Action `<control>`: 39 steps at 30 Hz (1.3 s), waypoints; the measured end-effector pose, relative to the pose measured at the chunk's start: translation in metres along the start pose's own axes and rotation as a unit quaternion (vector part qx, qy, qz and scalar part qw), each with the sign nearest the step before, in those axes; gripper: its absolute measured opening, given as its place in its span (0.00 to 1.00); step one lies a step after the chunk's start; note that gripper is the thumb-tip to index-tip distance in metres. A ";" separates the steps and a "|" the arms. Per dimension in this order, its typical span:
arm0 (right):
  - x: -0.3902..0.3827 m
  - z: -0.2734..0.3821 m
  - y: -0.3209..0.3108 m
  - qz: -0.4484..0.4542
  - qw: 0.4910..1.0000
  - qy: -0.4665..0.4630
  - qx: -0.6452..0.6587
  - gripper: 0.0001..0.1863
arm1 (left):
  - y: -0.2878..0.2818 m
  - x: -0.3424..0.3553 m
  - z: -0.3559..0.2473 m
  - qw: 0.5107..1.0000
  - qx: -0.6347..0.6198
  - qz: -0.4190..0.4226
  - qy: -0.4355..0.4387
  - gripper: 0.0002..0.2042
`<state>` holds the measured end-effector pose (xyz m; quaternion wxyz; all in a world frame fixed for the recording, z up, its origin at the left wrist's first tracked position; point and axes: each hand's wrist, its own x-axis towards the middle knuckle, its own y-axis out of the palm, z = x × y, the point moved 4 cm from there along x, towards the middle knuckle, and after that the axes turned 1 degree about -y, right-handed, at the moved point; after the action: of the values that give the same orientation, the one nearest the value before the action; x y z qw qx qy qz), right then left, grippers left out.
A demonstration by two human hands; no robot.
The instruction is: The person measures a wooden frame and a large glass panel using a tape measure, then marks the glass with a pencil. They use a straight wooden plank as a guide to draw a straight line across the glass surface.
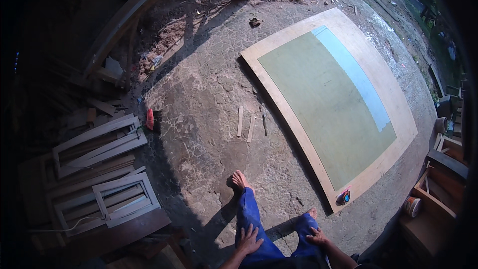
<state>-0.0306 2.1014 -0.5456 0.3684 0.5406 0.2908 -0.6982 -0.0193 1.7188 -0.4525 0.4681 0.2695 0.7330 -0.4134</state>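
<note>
My left hand (249, 240) lies with fingers spread on the left leg of my blue trousers (249, 214). On the other leg rests my right hand (317, 236), its fingers also apart; neither hand holds anything. Ahead and to the right a large pale wooden panel (326, 184) lies on the ground. It bears a green sheet (323, 99) with a light blue strip (353, 79) along its right side. A small dark and red round-edged object, perhaps a tape measure (343, 197), sits at the panel's near corner.
Two short wooden strips (240, 121) and a thin dark tool (264, 124) lie on the cracked concrete (199, 104). White wooden frames (127, 197) are stacked at left, near a red brush-like object (150, 119). Wooden drawers (443, 189) and a tin (412, 206) stand at right.
</note>
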 end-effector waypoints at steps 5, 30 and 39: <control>0.008 0.114 0.018 -0.009 0.999 0.036 -0.036 0.48 | -0.094 0.045 0.076 0.995 -0.009 -0.089 0.050 0.37; 0.154 0.754 -0.259 -0.209 0.968 -0.121 0.061 0.19 | -0.715 0.184 0.221 0.922 -0.371 -0.113 0.006 0.32; 0.140 1.063 -0.456 -0.325 0.897 -0.297 -0.029 0.18 | -0.975 0.278 0.282 0.814 -0.476 -0.332 0.022 0.22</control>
<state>-1.0034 1.4734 -0.4162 0.2058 0.1722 0.3475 -0.8985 -0.7667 0.9790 -0.4225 0.3555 -0.2378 0.8935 -0.1371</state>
